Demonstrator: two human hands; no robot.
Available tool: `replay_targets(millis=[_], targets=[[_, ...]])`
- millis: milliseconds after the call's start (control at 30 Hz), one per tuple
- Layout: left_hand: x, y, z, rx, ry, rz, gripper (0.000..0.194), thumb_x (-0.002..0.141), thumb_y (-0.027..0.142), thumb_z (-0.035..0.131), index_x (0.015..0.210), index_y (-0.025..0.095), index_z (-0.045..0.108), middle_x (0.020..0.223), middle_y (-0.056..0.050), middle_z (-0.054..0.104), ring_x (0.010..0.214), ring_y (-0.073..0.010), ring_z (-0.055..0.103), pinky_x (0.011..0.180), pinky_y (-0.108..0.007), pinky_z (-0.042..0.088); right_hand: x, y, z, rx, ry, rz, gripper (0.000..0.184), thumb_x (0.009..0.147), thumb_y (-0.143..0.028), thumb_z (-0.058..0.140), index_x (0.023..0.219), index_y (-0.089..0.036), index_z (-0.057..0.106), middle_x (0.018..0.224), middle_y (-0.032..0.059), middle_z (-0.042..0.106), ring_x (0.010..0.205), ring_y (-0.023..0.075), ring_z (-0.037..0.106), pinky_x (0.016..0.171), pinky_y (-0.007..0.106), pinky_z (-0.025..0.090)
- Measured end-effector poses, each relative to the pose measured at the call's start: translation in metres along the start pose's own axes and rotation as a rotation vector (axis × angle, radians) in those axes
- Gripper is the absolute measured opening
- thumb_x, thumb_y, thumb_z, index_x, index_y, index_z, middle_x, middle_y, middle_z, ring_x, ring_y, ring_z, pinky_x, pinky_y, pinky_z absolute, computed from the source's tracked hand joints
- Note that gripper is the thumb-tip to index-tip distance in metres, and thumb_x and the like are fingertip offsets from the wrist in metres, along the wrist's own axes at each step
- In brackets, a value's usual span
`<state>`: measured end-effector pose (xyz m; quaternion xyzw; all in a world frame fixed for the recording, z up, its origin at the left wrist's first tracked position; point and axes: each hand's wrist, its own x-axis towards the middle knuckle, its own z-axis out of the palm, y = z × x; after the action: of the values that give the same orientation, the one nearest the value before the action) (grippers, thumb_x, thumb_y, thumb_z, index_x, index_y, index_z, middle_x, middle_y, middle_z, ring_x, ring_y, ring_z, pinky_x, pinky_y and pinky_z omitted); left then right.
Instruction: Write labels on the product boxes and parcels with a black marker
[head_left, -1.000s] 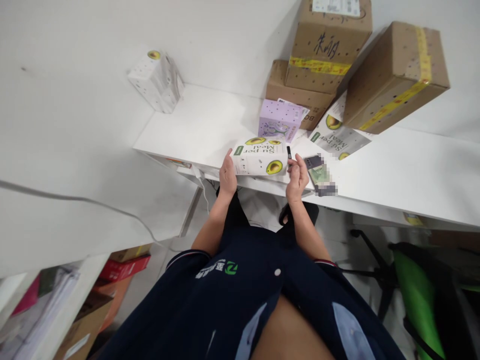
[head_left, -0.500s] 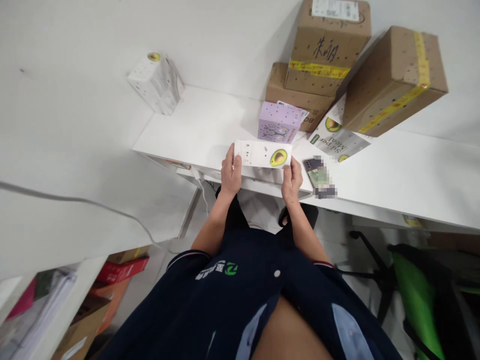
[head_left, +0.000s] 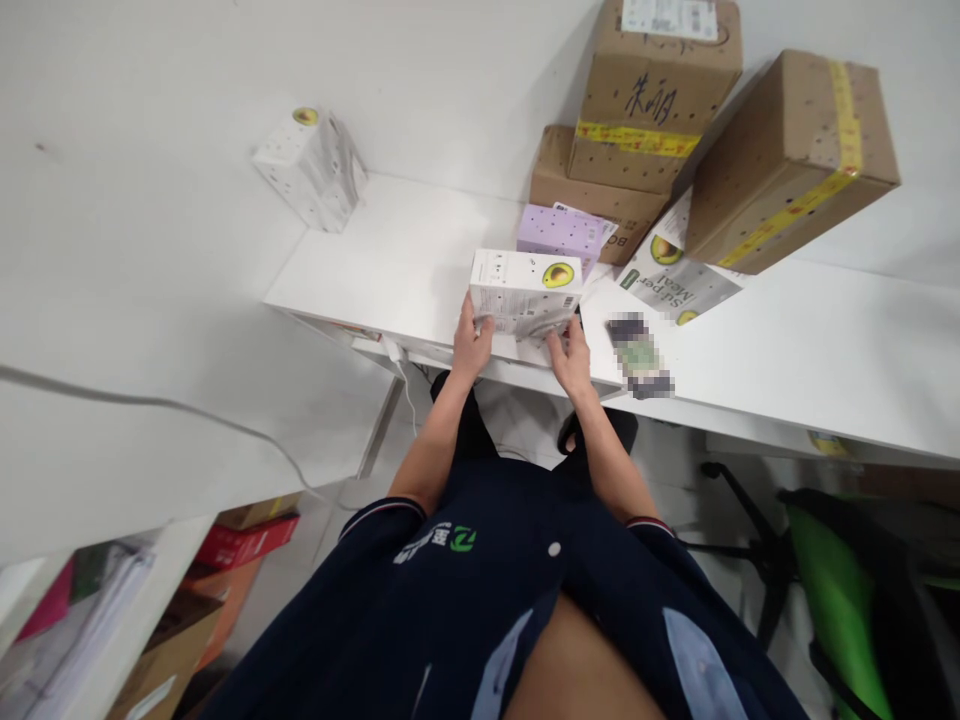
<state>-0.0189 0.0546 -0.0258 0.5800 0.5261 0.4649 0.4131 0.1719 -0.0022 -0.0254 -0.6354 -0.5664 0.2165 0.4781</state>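
I hold a white carton (head_left: 523, 289) with an avocado picture, tipped up over the near edge of the white desk (head_left: 420, 250). My left hand (head_left: 472, 345) grips its lower left corner, fingers curled on it. My right hand (head_left: 568, 352) presses against its lower right side from below, fingers on the carton. Just behind the carton stands a purple box (head_left: 559, 232).
Three brown cardboard boxes (head_left: 652, 90) are stacked at the back right, one (head_left: 791, 150) leaning on a flat avocado-printed carton (head_left: 675, 275). A phone (head_left: 637, 355) lies right of my hands. Another white carton (head_left: 311, 165) stands at the far left. A green chair (head_left: 840, 590) sits lower right.
The carton has been turned and lifted away from me, its narrow face now up. Both hands have shifted to its lower edge, the right hand moving in from the side.
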Motion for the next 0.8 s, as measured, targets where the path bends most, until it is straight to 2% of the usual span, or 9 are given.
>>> replay_targets(millis=[200, 300, 400, 600, 800], targets=[[-0.021, 0.02, -0.013, 0.09, 0.042, 0.021, 0.068, 0.086, 0.037, 0.062, 0.15, 0.029, 0.039, 0.147, -0.009, 0.053, 0.128, -0.0256, 0.054, 0.107, -0.039, 0.047, -0.019, -0.007, -0.009, -0.002, 0.095, 0.079, 0.055, 0.09, -0.058, 0.052, 0.135, -0.025, 0.055, 0.098, 0.0077, 0.056, 0.09, 0.0228, 0.056, 0.086, 0.046, 0.051], [-0.028, 0.029, -0.02, 0.188, 0.089, 0.028, 0.065, 0.084, 0.037, 0.064, 0.146, 0.028, 0.046, 0.133, -0.01, 0.06, 0.113, -0.0247, 0.059, 0.099, -0.038, 0.05, -0.023, -0.013, -0.012, -0.007, 0.096, 0.094, 0.059, 0.09, -0.062, 0.051, 0.135, -0.024, 0.056, 0.093, 0.0062, 0.051, 0.083, 0.0205, 0.052, 0.082, 0.045, 0.051], [-0.028, 0.028, -0.022, 0.268, 0.096, 0.0, 0.063, 0.085, 0.042, 0.064, 0.144, 0.029, 0.047, 0.12, -0.01, 0.062, 0.1, -0.0238, 0.06, 0.094, -0.039, 0.05, -0.02, -0.016, -0.012, -0.019, 0.093, 0.107, 0.061, 0.09, -0.064, 0.047, 0.136, -0.025, 0.056, 0.094, 0.0058, 0.051, 0.081, 0.0194, 0.051, 0.084, 0.044, 0.049], [-0.023, 0.014, -0.011, 0.456, 0.037, -0.014, 0.072, 0.092, 0.059, 0.047, 0.15, 0.018, 0.037, 0.121, -0.017, 0.056, 0.118, -0.0335, 0.053, 0.098, -0.048, 0.046, -0.014, -0.016, -0.011, -0.118, 0.061, 0.169, 0.069, 0.091, -0.065, 0.041, 0.138, -0.016, 0.054, 0.105, 0.0123, 0.059, 0.087, 0.0218, 0.058, 0.088, 0.043, 0.049], [-0.024, 0.011, -0.007, 0.514, 0.055, 0.035, 0.07, 0.095, 0.056, 0.041, 0.151, 0.013, 0.036, 0.116, -0.018, 0.056, 0.116, -0.0333, 0.053, 0.101, -0.05, 0.043, -0.002, -0.017, -0.033, -0.245, 0.002, 0.072, 0.054, 0.1, -0.046, 0.031, 0.12, -0.013, 0.068, 0.107, 0.0153, 0.069, 0.102, 0.025, 0.063, 0.096, 0.039, 0.047]])
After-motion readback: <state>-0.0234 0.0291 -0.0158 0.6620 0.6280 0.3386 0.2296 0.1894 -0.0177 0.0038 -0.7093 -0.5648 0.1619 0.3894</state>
